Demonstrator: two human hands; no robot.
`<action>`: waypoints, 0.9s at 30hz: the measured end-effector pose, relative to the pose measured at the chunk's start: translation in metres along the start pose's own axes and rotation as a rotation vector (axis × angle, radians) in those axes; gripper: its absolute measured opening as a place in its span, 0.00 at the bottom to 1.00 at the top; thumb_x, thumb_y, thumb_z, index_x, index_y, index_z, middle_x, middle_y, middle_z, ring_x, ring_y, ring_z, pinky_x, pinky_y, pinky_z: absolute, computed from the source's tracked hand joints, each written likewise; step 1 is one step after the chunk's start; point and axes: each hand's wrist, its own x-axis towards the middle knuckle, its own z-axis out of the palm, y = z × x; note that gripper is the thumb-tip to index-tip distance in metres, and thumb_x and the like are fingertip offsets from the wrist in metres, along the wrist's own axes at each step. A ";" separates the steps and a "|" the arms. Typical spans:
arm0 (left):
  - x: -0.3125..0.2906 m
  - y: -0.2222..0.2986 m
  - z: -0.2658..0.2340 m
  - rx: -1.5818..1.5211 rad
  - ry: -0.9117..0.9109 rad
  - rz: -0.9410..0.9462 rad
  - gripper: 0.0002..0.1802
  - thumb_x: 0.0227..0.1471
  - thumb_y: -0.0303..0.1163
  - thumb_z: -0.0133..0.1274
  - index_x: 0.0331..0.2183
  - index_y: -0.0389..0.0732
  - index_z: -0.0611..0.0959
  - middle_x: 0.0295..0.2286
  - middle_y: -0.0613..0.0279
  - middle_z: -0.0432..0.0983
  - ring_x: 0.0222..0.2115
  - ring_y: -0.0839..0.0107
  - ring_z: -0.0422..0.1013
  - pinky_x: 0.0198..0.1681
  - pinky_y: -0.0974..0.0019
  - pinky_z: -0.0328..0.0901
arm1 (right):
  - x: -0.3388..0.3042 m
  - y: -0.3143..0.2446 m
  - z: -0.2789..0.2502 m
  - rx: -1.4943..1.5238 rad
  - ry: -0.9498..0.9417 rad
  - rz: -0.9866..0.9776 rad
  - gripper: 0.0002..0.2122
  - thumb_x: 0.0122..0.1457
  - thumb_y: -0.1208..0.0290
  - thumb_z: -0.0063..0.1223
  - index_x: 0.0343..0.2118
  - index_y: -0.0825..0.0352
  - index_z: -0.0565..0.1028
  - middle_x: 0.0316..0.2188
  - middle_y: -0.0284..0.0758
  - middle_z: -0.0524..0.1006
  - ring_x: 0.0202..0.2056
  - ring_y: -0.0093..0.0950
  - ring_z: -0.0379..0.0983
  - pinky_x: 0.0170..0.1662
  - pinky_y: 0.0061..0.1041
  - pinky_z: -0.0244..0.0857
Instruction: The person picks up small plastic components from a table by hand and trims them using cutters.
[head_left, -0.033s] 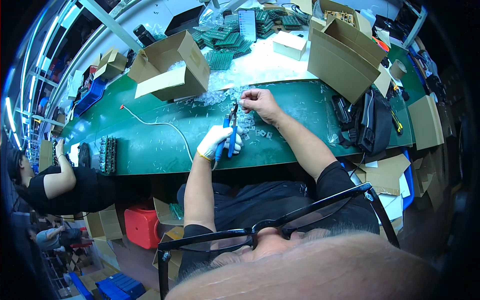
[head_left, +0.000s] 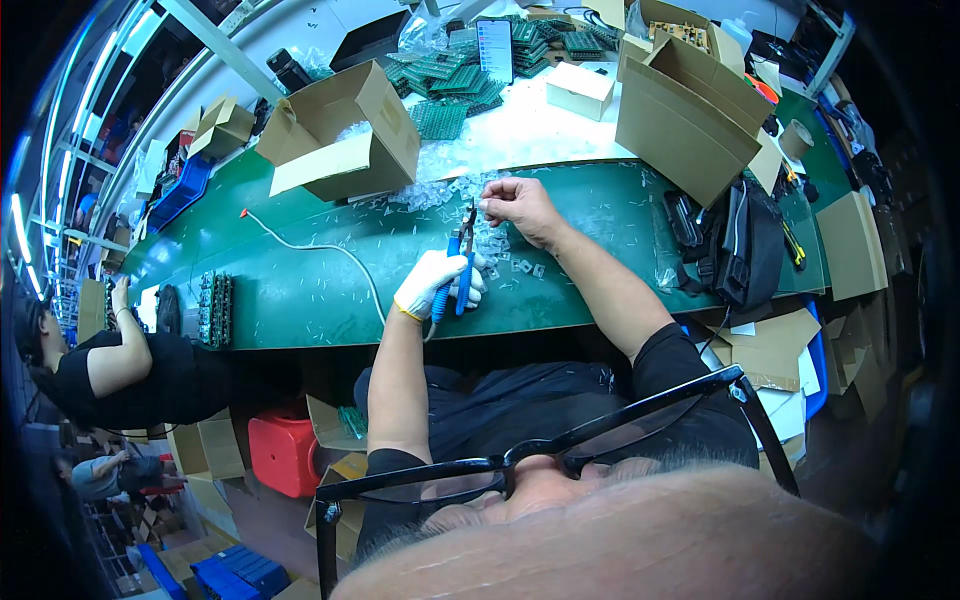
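Note:
In a white glove, my left hand [head_left: 432, 280] is wrapped round blue-handled cutters [head_left: 465, 285], whose dark jaws point away from me. My bare right hand [head_left: 524, 210] is beside the jaw tips, thumb and fingertips pinched together. What sits in that pinch is too small to make out. Beneath and around both hands, small transparent plastic pieces [head_left: 525, 267] are scattered over the green mat [head_left: 580, 290]. A denser heap of transparent pieces [head_left: 425, 193] lies just beyond, against an open cardboard box.
Open cardboard boxes [head_left: 395, 130] [head_left: 690, 125] stand at the far left and right. Green circuit boards [head_left: 440, 118] are piled behind, near a phone [head_left: 495, 50] and a white box [head_left: 580, 90]. A grey cable [head_left: 340, 248] curves across the left. A black bag [head_left: 745, 245] lies right. A co-worker [head_left: 120, 370] sits left.

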 end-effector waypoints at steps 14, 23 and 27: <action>-0.004 -0.007 -0.013 -0.134 -0.022 0.152 0.25 0.62 0.42 0.62 0.49 0.29 0.81 0.29 0.55 0.82 0.25 0.65 0.80 0.29 0.60 0.78 | 0.004 -0.017 -0.029 -0.543 -0.214 0.059 0.12 0.52 0.71 0.73 0.38 0.68 0.85 0.31 0.32 0.84 0.32 0.22 0.80 0.38 0.26 0.74; -0.002 -0.011 -0.022 -0.094 -0.072 0.172 0.33 0.60 0.47 0.63 0.52 0.26 0.79 0.32 0.52 0.83 0.28 0.62 0.81 0.32 0.56 0.79 | 0.010 -0.010 -0.028 -0.929 0.167 -0.210 0.15 0.55 0.66 0.68 0.46 0.61 0.85 0.38 0.40 0.83 0.36 0.36 0.81 0.43 0.37 0.75; -0.001 -0.010 -0.021 -0.071 -0.067 0.177 0.35 0.58 0.49 0.64 0.51 0.26 0.80 0.32 0.52 0.82 0.28 0.60 0.81 0.32 0.55 0.78 | 0.012 0.003 -0.014 -1.253 0.178 -0.251 0.18 0.58 0.68 0.63 0.53 0.58 0.81 0.47 0.42 0.78 0.47 0.46 0.79 0.52 0.44 0.74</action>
